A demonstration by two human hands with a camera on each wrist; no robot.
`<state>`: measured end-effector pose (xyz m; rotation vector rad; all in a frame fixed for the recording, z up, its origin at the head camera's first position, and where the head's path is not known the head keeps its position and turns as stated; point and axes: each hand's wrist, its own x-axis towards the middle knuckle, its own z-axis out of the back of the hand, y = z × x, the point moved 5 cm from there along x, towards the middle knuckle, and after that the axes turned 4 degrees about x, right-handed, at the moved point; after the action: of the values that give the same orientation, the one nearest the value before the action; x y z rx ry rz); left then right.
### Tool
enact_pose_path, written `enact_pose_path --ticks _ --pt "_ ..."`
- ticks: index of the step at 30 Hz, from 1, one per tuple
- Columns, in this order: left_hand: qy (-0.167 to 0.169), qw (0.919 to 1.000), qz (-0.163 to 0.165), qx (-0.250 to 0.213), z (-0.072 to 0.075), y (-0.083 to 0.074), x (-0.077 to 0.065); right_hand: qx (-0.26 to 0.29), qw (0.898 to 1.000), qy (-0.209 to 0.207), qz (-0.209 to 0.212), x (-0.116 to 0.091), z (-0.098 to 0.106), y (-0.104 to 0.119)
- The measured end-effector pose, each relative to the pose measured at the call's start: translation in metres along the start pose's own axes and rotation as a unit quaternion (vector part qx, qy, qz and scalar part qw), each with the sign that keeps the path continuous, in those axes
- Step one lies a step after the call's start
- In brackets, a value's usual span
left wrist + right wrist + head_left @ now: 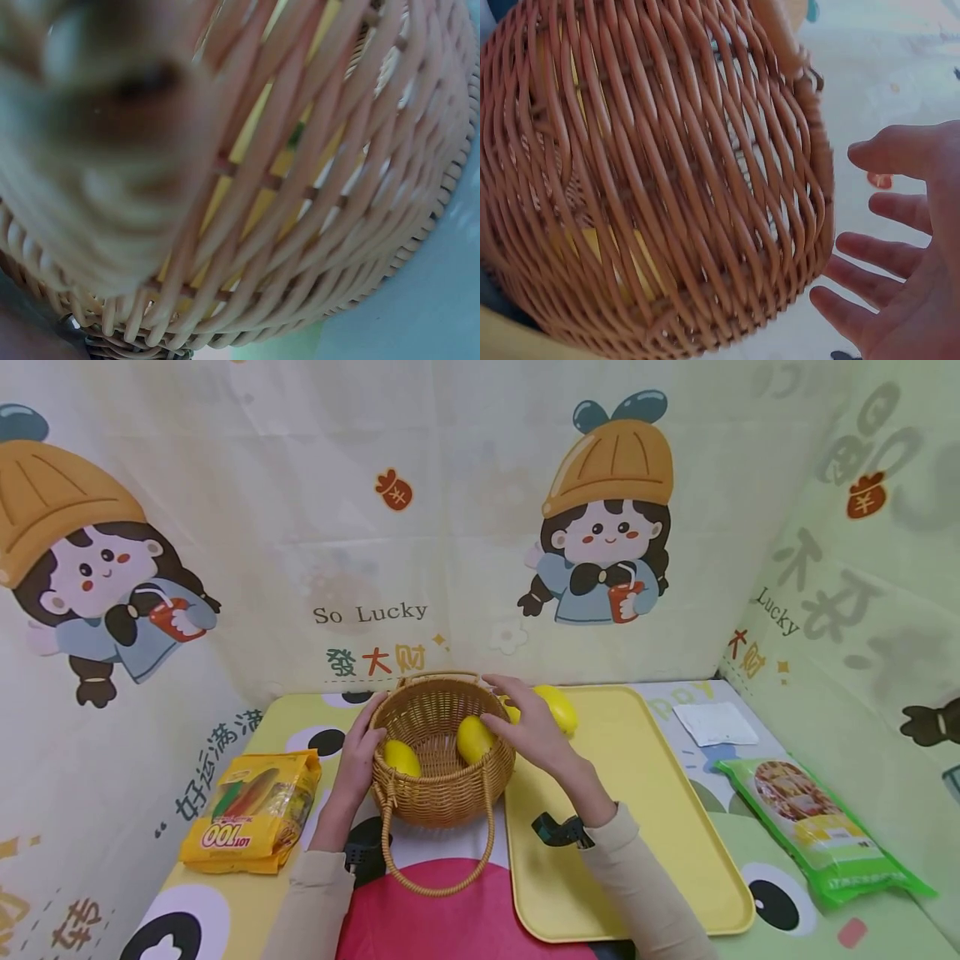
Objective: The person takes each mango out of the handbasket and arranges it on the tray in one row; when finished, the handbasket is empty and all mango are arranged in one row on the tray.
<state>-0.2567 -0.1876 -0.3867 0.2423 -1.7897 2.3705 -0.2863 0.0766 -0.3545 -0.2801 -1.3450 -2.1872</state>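
A round wicker basket [442,806] stands upright in the head view, one handle [439,891] folded down towards me. Inside it lie two yellow, lemon-like fruits, one at the left [402,758] and one at the right [476,740]. My left hand [356,764] grips the basket's left rim, thumb over the edge. Over the right rim is my right hand [536,727], its fingers spread. The right wrist view shows those fingers [885,255] extended beside the woven wall, holding nothing. Behind this hand, more yellow fruit [557,710] sits at the tray's back left corner.
A yellow tray [630,852] lies right of the basket. Farther right are a green-edged food bag [821,831] and a white packet [716,724]. A yellow snack bag [251,810] stands on the left. Printed cloth walls [465,552] enclose the back and sides.
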Motion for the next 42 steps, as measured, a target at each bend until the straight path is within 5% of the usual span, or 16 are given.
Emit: enact_pose_path --ticks 11,32,42 --pt "0.005 1.0 -0.005 0.004 0.002 -0.002 0.0 -0.058 0.997 0.029 0.034 -0.002 -0.018 0.027" --pt "0.002 1.0 -0.008 0.003 0.001 -0.001 0.003 -0.158 0.977 0.143 -0.034 0.02 -0.04 0.028" --pt "0.003 1.0 -0.006 0.001 0.003 -0.001 0.002 -0.27 0.941 0.2 -0.035 0.025 -0.057 0.031"
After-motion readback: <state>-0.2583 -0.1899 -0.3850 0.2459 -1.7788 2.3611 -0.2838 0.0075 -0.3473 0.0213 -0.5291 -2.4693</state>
